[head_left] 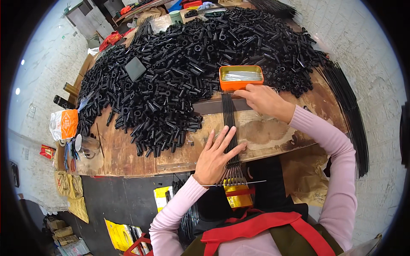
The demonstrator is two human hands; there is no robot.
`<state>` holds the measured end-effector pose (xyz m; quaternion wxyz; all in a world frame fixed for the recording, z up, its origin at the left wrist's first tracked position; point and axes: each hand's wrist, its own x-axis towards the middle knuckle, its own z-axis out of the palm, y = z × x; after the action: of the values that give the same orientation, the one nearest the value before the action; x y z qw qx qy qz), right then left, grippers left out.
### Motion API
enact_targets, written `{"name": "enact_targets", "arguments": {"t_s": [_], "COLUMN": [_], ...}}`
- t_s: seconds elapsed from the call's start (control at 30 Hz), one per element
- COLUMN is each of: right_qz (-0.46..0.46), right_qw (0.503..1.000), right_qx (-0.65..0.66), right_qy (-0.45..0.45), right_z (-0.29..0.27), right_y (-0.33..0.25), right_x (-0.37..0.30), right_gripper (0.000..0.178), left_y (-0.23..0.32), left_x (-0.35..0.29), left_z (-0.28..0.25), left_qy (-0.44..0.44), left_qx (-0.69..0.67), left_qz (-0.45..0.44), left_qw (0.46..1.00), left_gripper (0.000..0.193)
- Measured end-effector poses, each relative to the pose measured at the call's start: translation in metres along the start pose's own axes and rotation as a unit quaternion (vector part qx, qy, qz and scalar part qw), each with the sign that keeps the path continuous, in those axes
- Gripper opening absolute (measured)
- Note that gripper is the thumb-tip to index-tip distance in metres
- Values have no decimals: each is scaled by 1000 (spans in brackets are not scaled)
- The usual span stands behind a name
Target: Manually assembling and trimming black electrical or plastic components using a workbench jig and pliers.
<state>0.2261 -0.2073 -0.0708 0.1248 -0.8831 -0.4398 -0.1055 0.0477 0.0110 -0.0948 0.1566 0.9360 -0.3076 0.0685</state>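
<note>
A row of thin black rods, like umbrella ribs (pixel 229 112), lies side by side across the table's near edge. Their near ends hang past it, strung along a thin metal rod (pixel 256 182). My left hand (pixel 215 161) rests flat on the ribs, fingers spread. Close to their far ends, at the front of an orange rectangular tin (pixel 242 86), my right hand (pixel 265 100) has its thumb and fingertips drawn together; what they pinch is too small to make out. Thin silvery pins or wires (pixel 243 76) lie in the tin.
A big heap of black tubular plastic parts (pixel 171 72) covers the far side of the wooden table (pixel 124 160). On it lies a dark square (pixel 135 69). Long black rods (pixel 348 115) hang off the right edge. A clear mug (pixel 87 146) stands at the left.
</note>
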Motion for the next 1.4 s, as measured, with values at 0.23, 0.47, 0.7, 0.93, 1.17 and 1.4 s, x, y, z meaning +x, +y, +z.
{"name": "enact_targets", "arguments": {"t_s": [0.23, 0.47, 0.7, 0.93, 1.17, 1.4], "right_qz": [11, 0, -69, -82, -79, -25], "right_qw": [999, 999, 995, 994, 993, 998], "right_qx": [-22, -30, -53, -34, 30, -12], "right_qy": [-30, -17, 46, 63, 78, 61], "right_z": [-3, 0, 6, 5, 11, 9], "right_y": [3, -2, 20, 16, 7, 12], "right_x": [-7, -1, 9, 19, 27, 16], "right_gripper": [45, 45, 22, 6, 14, 13], "left_y": [2, -1, 2, -6, -3, -4], "left_x": [1, 0, 2, -1, -2, -3], "left_z": [-4, -2, -5, 3, 4, 6], "left_qy": [-6, -9, -1, -6, 0, -1], "left_qx": [-1, -10, -25, 64, 50, 71], "left_qz": [-2, 1, 4, 23, 24, 27], "left_qw": [1000, 1000, 1000, 998, 998, 997], "left_gripper": [69, 69, 72, 64, 64, 62]}}
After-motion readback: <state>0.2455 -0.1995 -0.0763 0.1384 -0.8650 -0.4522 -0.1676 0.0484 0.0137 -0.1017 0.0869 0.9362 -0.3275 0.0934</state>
